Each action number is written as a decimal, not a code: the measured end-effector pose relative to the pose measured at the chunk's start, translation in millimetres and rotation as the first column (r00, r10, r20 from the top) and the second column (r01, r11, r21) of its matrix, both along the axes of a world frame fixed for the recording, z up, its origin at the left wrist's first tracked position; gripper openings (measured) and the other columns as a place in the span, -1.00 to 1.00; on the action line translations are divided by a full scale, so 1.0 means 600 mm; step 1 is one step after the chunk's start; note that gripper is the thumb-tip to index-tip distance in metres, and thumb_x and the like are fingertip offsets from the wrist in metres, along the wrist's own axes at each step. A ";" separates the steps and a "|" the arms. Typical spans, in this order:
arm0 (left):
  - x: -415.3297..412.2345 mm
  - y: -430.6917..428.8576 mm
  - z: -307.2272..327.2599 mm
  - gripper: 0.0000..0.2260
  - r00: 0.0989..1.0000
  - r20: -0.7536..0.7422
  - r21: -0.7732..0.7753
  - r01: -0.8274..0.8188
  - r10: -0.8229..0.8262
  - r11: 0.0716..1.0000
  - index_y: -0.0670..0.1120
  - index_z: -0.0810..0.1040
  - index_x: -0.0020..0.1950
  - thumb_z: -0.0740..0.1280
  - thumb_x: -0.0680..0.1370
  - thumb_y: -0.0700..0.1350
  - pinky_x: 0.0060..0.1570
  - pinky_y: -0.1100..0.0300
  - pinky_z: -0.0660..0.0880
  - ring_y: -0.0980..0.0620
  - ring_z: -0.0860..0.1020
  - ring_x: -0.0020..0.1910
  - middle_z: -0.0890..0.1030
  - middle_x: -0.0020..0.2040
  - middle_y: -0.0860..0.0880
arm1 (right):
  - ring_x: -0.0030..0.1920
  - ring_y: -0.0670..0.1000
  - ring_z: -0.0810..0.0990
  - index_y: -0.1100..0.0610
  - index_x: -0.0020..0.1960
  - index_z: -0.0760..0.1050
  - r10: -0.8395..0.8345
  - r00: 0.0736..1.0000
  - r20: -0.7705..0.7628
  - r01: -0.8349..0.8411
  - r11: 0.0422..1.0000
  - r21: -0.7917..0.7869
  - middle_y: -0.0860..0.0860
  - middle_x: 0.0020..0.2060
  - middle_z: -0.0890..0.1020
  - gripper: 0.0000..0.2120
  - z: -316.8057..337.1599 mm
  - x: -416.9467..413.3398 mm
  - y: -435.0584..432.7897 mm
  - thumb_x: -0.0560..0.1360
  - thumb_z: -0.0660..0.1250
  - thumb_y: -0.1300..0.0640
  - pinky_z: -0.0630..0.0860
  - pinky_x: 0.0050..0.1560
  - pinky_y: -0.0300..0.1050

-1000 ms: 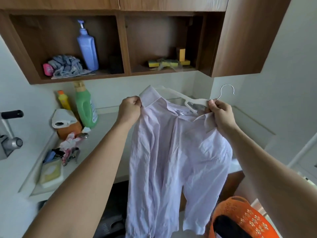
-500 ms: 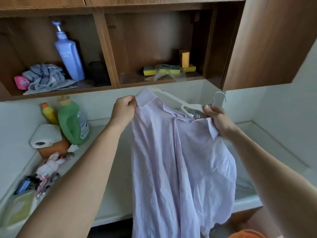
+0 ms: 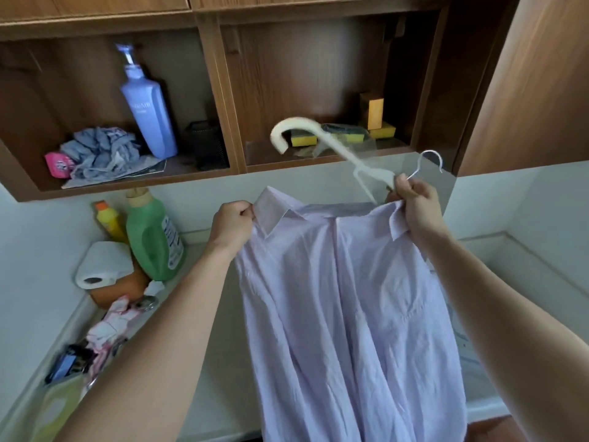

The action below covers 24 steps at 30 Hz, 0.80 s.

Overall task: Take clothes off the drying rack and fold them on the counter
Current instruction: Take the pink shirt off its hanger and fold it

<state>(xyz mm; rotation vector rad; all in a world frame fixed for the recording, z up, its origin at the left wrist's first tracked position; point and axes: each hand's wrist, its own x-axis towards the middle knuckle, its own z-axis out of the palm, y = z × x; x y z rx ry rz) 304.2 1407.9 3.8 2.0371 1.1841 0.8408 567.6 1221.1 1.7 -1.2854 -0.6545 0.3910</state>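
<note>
Two hands stretch the lilac dress shirt (image 3: 344,298) by its collar above the counter (image 3: 223,362). The left hand (image 3: 231,223) pinches the left collar end. The right hand (image 3: 417,205) clutches the right end plus the white hanger (image 3: 338,144), which is out of the shirt. The spread likely readies it for laying flat.

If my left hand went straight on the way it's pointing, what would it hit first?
Beyond the shirt collar it grips, the left hand likely meets the white wall below the cabinet. The hanger end may come first; depth unclear.
</note>
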 end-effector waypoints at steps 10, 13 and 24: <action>-0.039 0.024 0.015 -0.72 0.914 0.405 -0.397 0.189 -0.013 0.898 -0.13 0.70 -0.05 0.21 0.59 -0.34 -0.04 0.06 0.56 -0.10 0.64 -0.11 0.72 -0.13 -0.09 | -0.32 -0.07 0.58 0.25 0.05 0.49 0.296 0.939 0.175 -0.232 0.921 -0.313 0.15 -0.28 0.60 -0.82 -0.010 -0.060 0.015 0.54 0.40 0.17 0.48 -0.25 -0.29; -0.029 0.014 0.028 -0.71 0.878 0.476 -0.440 0.279 -0.041 0.854 -0.14 0.67 -0.08 0.18 0.60 -0.37 -0.04 0.06 0.58 -0.10 0.65 -0.18 0.71 -0.21 -0.07 | -0.13 -0.01 0.63 0.17 0.24 0.36 0.123 0.983 0.139 -0.056 0.913 -0.405 0.23 -0.04 0.63 -0.55 -0.022 -0.053 0.038 0.48 0.49 0.08 0.58 -0.02 -0.11; -0.008 -0.024 0.039 -0.68 0.829 0.458 -0.264 0.470 -0.320 0.842 0.03 0.59 -0.29 0.26 0.66 -0.01 -0.19 0.15 0.37 0.05 0.51 -0.26 0.58 -0.31 0.00 | -0.16 0.02 0.63 0.03 -0.05 0.49 0.536 0.636 0.555 -0.289 0.833 -0.473 -0.03 -0.17 0.62 -0.88 -0.022 -0.182 0.086 0.52 0.41 0.21 0.60 -0.02 0.06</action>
